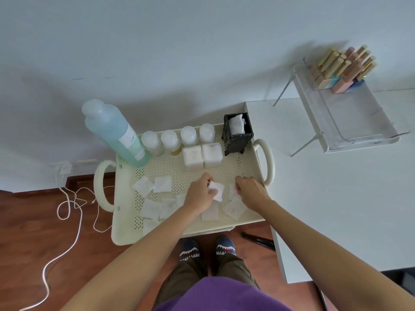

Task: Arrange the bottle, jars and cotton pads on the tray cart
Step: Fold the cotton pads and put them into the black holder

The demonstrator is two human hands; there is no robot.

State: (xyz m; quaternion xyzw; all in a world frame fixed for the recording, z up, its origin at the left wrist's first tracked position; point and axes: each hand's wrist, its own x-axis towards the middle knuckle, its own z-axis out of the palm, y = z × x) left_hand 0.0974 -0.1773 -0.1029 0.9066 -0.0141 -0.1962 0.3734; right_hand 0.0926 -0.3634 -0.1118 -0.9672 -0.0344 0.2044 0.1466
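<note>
1. Tray cart [125,225]: cream perforated top tray with a looped handle at each end; it carries every item of the task.
2. Bottle [114,133]: tall, translucent, filled with blue-green liquid, standing at the far left corner of the tray; probably the heaviest piece and smooth-walled, so best gripped around the body rather than by the cap.
3. Jars [177,139]: four small clear ones with white lids in a row along the far edge, beside the bottle; rigid and light, likely breakable if knocked; take hold at the lid or around the sides.
4. Cotton pads [161,184]: thin white squares scattered flat over the near half of the tray, two neat stacks [202,157] behind them; soft, almost weightless, easily creased; lift by pinching an edge.
5. Left hand [199,194]: fingers curled closed on a crumpled pad [217,189] just above the tray.
6. Right hand [251,191]: fingertips pinching the corner of another pad [233,193] lying on the tray.
</note>
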